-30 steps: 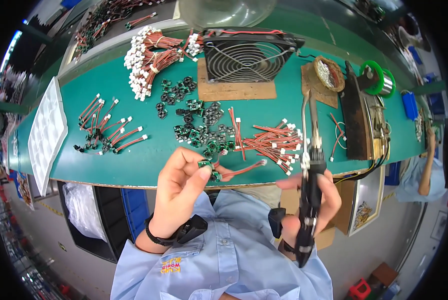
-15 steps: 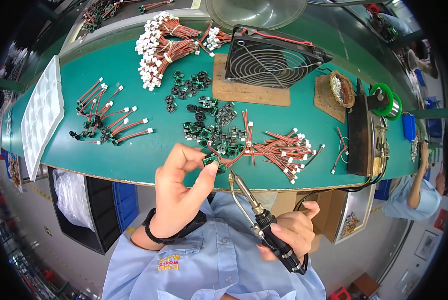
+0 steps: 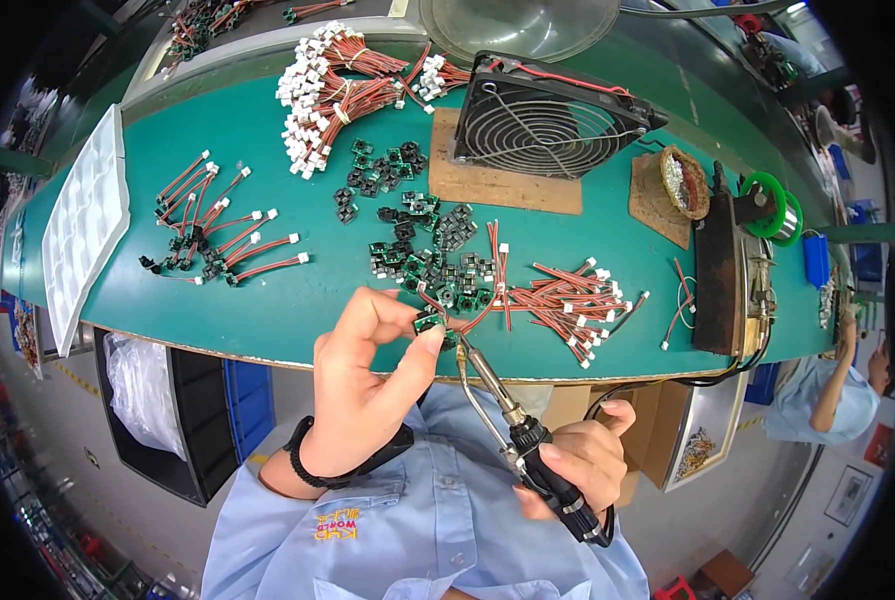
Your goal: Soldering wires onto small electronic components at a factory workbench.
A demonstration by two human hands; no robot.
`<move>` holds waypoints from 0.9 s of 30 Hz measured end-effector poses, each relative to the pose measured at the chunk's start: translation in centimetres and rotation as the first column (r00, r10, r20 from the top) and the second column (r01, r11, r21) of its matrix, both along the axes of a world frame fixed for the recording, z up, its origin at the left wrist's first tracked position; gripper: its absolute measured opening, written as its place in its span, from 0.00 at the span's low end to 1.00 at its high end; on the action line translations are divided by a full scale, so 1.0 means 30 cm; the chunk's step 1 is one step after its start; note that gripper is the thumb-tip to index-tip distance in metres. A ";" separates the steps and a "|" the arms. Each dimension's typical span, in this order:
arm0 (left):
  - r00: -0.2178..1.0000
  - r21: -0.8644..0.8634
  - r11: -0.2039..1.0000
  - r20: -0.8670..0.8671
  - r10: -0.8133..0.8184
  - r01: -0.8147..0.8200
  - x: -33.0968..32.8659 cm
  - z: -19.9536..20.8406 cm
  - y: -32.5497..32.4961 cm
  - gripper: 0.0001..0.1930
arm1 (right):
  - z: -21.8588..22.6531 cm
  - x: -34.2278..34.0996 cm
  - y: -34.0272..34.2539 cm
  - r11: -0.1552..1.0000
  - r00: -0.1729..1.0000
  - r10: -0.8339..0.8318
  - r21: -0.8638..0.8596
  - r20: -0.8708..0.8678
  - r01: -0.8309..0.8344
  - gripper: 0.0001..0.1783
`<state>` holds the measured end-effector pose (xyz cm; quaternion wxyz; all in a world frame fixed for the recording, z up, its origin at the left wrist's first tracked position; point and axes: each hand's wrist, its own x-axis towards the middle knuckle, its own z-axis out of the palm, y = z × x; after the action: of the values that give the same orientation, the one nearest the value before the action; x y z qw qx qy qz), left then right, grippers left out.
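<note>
Between thumb and fingertips, my left hand (image 3: 373, 355) pinches a small green circuit board (image 3: 429, 321) above the table's front edge. A red-and-black wire lead (image 3: 480, 316) runs close by the board; whether it is joined there I cannot tell. My right hand (image 3: 586, 462) is wrapped round the black handle of a soldering iron (image 3: 551, 480), which has a thin metal tube along its shaft. Its tip points up and left, at or very near the board's right side. Just beyond lies a pile of loose boards (image 3: 408, 258), with a heap of white-plugged wire leads (image 3: 573, 300) to the right.
Boards with wires attached (image 3: 208, 240) lie at the left beside a white moulded tray (image 3: 86, 225). Bundled leads (image 3: 333, 85), a fan with a wire guard (image 3: 548, 120), a round tip-cleaning pot (image 3: 684, 182), a solder spool (image 3: 773, 208) and a dark metal block (image 3: 716, 280) stand farther back and right.
My left hand and the board have shifted very slightly right in the picture, along with the whole table. The iron's tip stays at the board, and both grips are unchanged.
</note>
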<state>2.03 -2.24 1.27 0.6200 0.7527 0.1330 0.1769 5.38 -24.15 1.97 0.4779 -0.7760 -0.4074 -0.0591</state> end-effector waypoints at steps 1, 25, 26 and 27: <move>1.000 0.002 1.000 0.005 0.001 -0.001 0.000 -0.002 -0.001 0.09 | 0.000 0.000 -0.001 1.000 1.000 0.001 -0.001 -0.001 -0.001 0.21; 1.000 0.000 1.000 0.027 0.012 -0.012 0.000 0.008 -0.017 0.09 | -0.009 -0.021 -0.030 1.000 1.000 -0.003 -0.023 0.019 0.003 0.21; 0.999 -0.011 1.000 0.028 0.016 -0.016 0.001 0.008 -0.019 0.09 | -0.007 -0.020 -0.031 1.000 1.000 -0.002 -0.028 0.019 0.002 0.21; 0.999 -0.023 1.000 0.028 0.021 -0.021 0.002 0.008 -0.020 0.09 | -0.005 -0.019 -0.032 0.999 1.000 -0.001 -0.032 0.020 0.001 0.20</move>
<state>2.09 -2.83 1.52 0.6282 0.7418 0.1342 0.1924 4.81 -25.12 1.83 0.4612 -0.7831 -0.4127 -0.0607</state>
